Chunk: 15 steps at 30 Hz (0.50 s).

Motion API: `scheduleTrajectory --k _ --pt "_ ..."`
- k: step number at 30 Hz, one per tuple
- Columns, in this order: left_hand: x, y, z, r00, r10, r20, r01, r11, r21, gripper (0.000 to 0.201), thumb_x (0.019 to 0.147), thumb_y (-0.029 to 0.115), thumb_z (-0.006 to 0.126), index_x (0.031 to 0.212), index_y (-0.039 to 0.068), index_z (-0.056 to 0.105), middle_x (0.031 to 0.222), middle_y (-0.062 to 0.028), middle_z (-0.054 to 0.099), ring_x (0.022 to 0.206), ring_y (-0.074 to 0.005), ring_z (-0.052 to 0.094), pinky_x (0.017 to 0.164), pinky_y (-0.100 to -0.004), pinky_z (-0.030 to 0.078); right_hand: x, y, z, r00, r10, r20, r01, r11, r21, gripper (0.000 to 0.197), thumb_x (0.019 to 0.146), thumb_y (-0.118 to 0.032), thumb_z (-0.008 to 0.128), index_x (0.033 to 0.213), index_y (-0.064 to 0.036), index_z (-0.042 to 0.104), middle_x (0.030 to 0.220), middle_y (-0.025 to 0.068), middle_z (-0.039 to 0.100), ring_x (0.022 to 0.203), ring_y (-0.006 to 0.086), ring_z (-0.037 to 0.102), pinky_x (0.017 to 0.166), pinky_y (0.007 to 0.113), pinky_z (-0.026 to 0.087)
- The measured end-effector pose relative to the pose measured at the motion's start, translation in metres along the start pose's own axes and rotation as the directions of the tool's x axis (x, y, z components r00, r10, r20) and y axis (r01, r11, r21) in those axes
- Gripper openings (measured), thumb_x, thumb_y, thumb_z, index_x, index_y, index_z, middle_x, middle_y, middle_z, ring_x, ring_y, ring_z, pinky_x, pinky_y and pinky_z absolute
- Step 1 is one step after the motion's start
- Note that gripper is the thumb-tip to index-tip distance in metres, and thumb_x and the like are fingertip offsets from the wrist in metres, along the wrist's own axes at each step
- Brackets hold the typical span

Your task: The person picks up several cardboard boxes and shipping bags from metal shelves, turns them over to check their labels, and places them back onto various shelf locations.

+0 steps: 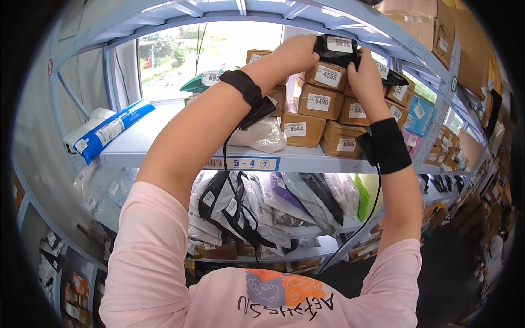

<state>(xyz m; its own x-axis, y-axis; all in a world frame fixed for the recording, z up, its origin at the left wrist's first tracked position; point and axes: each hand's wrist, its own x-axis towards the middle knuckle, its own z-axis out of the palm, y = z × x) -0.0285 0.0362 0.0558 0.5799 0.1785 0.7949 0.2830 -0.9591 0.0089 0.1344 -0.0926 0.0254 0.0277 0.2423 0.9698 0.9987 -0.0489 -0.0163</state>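
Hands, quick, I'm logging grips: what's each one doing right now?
Left hand: closed on the black parcel bag.
Right hand: closed on the same black parcel bag.

Brown cardboard boxes (320, 117) were stacked on the pale blue shelf (164, 156); a blue-and-white parcel (106, 131) lay far left, grey and black bags (262, 208) crowded below.

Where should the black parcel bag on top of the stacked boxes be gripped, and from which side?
Grip the black parcel bag at its two short ends, from left and right. It is soft and lies lengthwise across the top brown box, its ends are free, and the left hand and right hand already hold it there.
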Motion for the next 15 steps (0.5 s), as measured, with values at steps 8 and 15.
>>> scheduleTrajectory --k 8,15 --pt "-0.143 0.034 -0.080 0.995 0.089 -0.040 -0.093 0.992 -0.091 0.070 0.082 0.026 0.064 0.143 0.001 0.040 0.124 -0.0227 0.060 0.114 -0.0368 0.058 0.099 -0.0439 0.045 -0.074 -0.098 -0.021 0.991 -0.081 -0.108 0.090 0.993 0.077 0.042 0.083 -0.004 0.054 0.125 0.0042 0.051 0.120 0.0228 0.056 0.113 0.0390 0.053 0.100 0.045 0.040" --pt "-0.300 0.006 -0.165 0.976 0.123 -0.179 -0.141 0.986 -0.091 0.057 0.084 0.017 0.061 0.138 0.004 0.047 0.123 -0.0178 0.060 0.110 -0.0363 0.058 0.096 -0.0452 0.045 -0.133 -0.246 -0.027 0.981 -0.156 0.118 0.086 0.886 0.455 0.043 0.094 -0.005 0.050 0.136 -0.0021 0.045 0.138 0.0154 0.048 0.130 0.0299 0.045 0.109 0.041 0.033"
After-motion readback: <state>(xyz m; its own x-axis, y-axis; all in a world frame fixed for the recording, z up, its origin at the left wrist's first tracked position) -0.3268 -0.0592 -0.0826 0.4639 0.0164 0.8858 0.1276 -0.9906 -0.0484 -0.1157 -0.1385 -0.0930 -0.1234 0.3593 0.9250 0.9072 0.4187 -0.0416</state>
